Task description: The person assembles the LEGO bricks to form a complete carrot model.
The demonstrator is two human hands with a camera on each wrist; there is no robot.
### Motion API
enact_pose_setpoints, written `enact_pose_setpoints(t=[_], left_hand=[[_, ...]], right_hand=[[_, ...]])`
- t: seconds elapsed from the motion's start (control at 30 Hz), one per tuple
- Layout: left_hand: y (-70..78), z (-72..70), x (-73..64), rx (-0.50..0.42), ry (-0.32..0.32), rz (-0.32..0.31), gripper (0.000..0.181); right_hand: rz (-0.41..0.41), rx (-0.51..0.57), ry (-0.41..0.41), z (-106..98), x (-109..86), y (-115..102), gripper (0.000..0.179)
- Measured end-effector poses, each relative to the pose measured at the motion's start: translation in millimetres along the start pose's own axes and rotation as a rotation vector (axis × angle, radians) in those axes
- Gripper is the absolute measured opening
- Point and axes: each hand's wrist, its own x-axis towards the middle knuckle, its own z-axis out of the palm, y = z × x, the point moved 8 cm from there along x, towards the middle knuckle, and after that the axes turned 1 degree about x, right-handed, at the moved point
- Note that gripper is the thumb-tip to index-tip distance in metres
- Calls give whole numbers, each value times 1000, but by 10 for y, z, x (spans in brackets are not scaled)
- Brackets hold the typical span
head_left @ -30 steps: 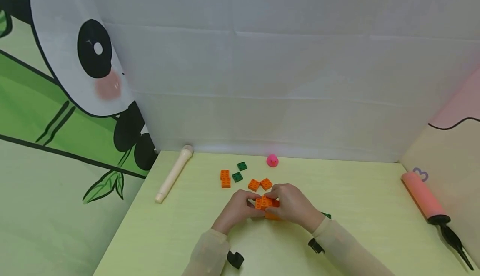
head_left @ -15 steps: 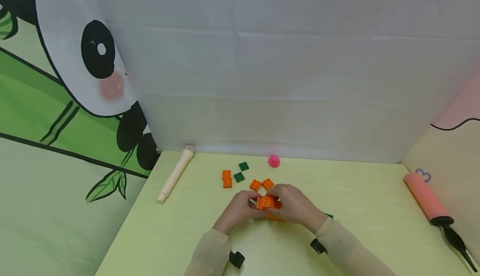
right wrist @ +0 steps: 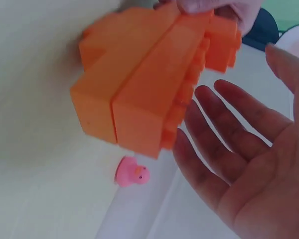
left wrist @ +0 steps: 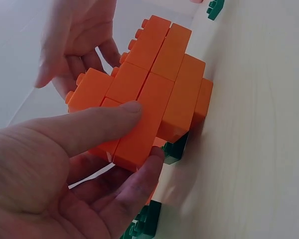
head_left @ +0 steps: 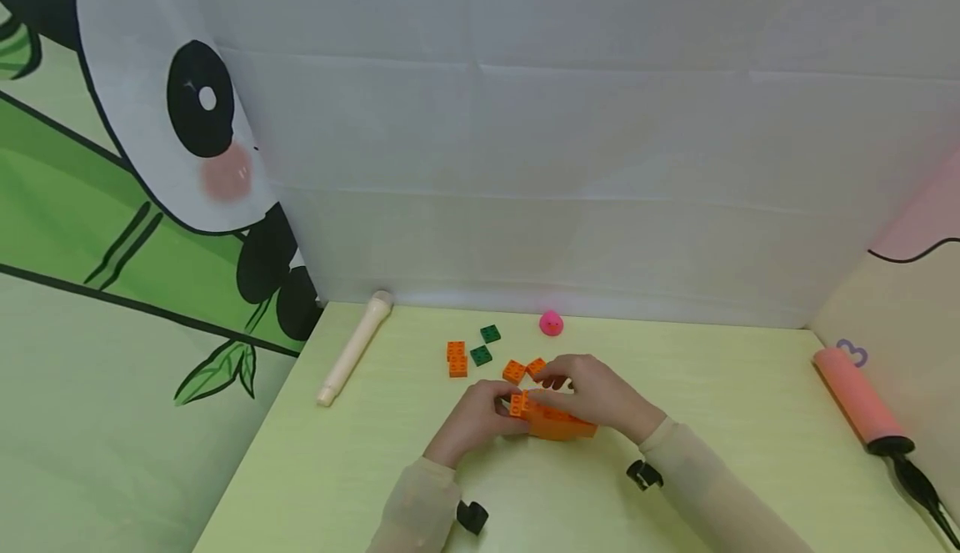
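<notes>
An assembly of joined orange toy building bricks [head_left: 558, 426] is held low over the table in the head view. My left hand [head_left: 474, 421] grips its left end, the thumb across the smooth side and fingers below, as the left wrist view shows. My right hand [head_left: 596, 394] hovers over the studded top with fingers loosely spread and nothing between them. In the right wrist view the right fingertips [right wrist: 209, 94] come close alongside the studs. Just behind the assembly, two loose orange bricks [head_left: 513, 371] lie on the table, one partly covered by the right fingers.
Farther back lie more orange bricks [head_left: 457, 359] and two green bricks [head_left: 482, 355]. A pink toy duck [head_left: 551, 324] sits near the wall. One pale stick [head_left: 356, 349] lies at the left; a pink hand pump [head_left: 862, 394] with a black nozzle lies at the right edge.
The right hand has let go of the assembly and lifted slightly up and right, fingers opened, so more of the orange bricks shows. The left hand keeps its grip.
</notes>
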Motion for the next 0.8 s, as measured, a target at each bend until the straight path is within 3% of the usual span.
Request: enact_pose_setpoints(t=[0.13,0.27,0.47,0.8], left_hand=[[-7,3,12,8,-2,2,45],[-6,-1,18,11,-4,2,46],[-24,6,34,11,-13,-24,44],[-62,24,49,21,-11,-43,45]], right_hand=[[29,7,25,-141,83,115,20],[41,-54,17,-191,197,248,17],[19,-143,-63,-25,371,458,26],[55,-169,-144,228,481,620,43]])
